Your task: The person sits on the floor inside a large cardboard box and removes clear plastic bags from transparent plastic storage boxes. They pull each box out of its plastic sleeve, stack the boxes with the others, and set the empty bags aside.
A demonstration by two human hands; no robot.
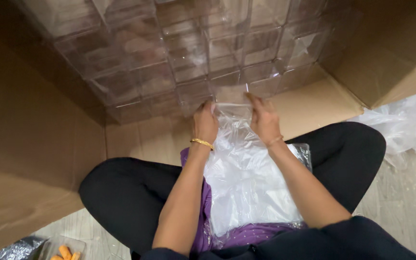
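My left hand (pixel 204 121) and my right hand (pixel 264 118) both grip a clear plastic box (pixel 231 96) at the open mouth of a large cardboard carton (pixel 30 144). Each hand holds one side of the box. It sits against a stack of several identical clear plastic boxes (pixel 188 48) that fills the inside of the carton. In my lap lies a pile of clear plastic bags (pixel 246 183) on purple cloth, just below my wrists. A gold bangle circles my left wrist.
I sit cross-legged in black trousers on a pale floor (pixel 405 202). The carton's flap (pixel 314 106) lies flat under my hands. Crumpled clear plastic (pixel 410 125) lies at the right. A small tray of orange pieces (pixel 64 251) sits at the bottom left.
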